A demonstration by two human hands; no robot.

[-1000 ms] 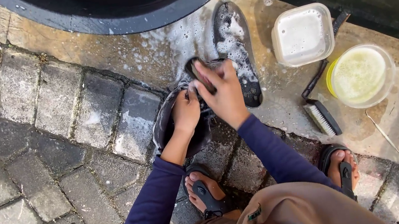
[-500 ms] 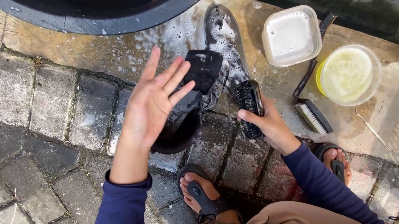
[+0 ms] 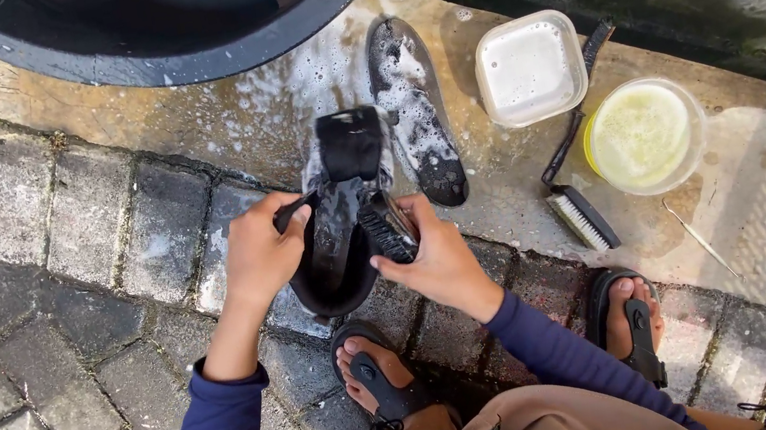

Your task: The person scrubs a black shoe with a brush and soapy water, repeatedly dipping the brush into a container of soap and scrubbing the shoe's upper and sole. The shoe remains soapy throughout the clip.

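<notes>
Half a second ago the right hand (image 3: 436, 263) was reaching for the brush (image 3: 388, 227); now its fingers grip it inside the black shoe (image 3: 339, 222), centre frame. Left hand (image 3: 257, 254) fingers clamp the shoe's rim. Scrubbing underway.

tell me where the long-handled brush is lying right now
In the head view, the long-handled brush lies on the wet concrete, right of the shoe, between the square white tub and round yellow bowl.

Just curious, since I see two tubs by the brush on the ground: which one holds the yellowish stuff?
The round tub, farther right, holds yellowish liquid. The square tub beside it holds white, milky liquid. A brush lies just below them.
</notes>
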